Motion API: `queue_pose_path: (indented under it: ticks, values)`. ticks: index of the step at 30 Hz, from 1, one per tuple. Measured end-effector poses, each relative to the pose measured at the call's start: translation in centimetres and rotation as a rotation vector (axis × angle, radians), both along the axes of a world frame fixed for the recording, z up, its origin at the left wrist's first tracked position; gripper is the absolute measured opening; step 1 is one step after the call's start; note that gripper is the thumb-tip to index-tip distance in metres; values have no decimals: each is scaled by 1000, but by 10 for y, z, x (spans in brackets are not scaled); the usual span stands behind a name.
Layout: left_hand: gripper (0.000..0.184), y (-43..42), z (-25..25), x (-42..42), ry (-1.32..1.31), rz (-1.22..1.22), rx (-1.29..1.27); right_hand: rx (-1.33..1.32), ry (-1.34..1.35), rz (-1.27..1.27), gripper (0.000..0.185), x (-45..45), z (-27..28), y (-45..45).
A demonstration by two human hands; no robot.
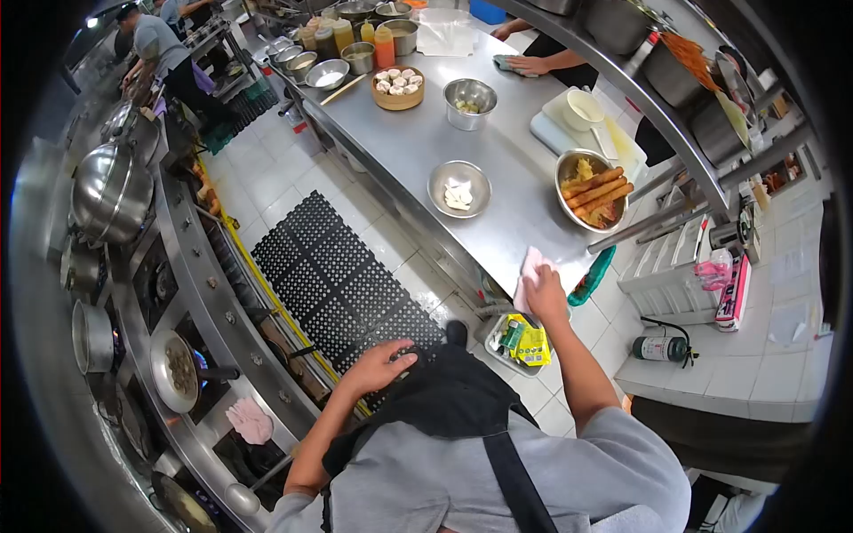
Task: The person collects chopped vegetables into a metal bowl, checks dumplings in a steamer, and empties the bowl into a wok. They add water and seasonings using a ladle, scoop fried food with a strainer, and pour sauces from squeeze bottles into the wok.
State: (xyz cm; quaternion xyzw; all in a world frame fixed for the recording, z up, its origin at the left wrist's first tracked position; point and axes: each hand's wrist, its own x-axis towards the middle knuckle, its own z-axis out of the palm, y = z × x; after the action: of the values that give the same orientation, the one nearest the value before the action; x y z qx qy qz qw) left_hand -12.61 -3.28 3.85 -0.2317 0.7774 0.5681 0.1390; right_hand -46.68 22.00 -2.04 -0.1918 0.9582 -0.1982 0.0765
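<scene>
- At the near corner of the bench (520, 195), a pink cloth (530, 266) lies under the right hand (546, 293); its long axis runs away from the person, slightly aslant, the far end pointing up the bench and the near end at the edge.
- Right grip: fingers bent over the cloth, pressing or holding it; which, I cannot tell.
- Left hand (382, 366): beside the apron (418, 395), grip fairly wide, thumb apart from the fingers.
- Farther up the bench: a small steel bowl (441, 184) with white pieces; to its right, a larger bowl (606, 162) with long brown rolls (597, 191).
- Across the bench: another person's hand (531, 66) on a green cloth (506, 62).
- Left, on the stove (211, 266): a second pink cloth (250, 420), near a pan (178, 366).
</scene>
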Motion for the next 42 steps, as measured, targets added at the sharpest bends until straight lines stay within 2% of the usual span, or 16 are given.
queue_pose_path:
  ticks: [6, 9, 10, 12, 14, 17, 18, 22, 23, 25, 27, 30, 31, 33, 38, 42]
  values:
    - [56, -38, -11, -34, -5, -30, 76, 41, 29, -145, 49, -45, -6, -31]
    - [56, -62, -12, -50, 33, -29, 10, 412, -144, -15, 53, -105, 12, -64]
    - [56, -72, -11, -59, 45, -25, -28, 669, -253, 165, 57, -113, 58, -90]
    - [56, -88, 3, -74, -30, 6, 18, 509, -175, 167, 60, -121, 91, -132]
    - [57, -106, 12, -96, -58, -19, 19, 246, -47, 210, 65, -134, 84, -158]
    - [62, -128, 14, -136, -14, -26, 28, -122, -503, 114, 52, -150, 60, -203]
    - [66, -131, 8, -150, 13, 41, 79, -172, -462, 187, 41, -164, 3, -203]
    - [73, -149, -23, -214, 14, 339, 378, -201, -409, 267, 30, -142, 7, -229]
    - [75, -157, -22, -226, -12, 356, 470, -281, -463, 263, 28, -132, 10, -235]
    - [79, -171, -19, -241, -70, 382, 655, -197, -420, 377, 28, -119, 22, -249]
    - [67, -173, -40, -244, -8, 441, 599, -192, -407, 432, 22, -105, 50, -270]
    - [60, -186, -56, -232, -72, 457, 528, -44, -399, 633, 32, -112, 50, -285]
    - [59, -190, -58, -228, -81, 462, 557, 151, -425, 695, 36, -114, 79, -294]
    - [59, -195, -63, -217, -83, 515, 561, 172, -325, 824, 40, -120, 116, -300]
    - [61, -211, -91, -175, -8, 755, 442, -164, 41, 687, 42, -134, 314, -311]
    - [64, -228, -47, -159, 32, 790, 572, -247, 477, 531, 37, -146, 426, -286]
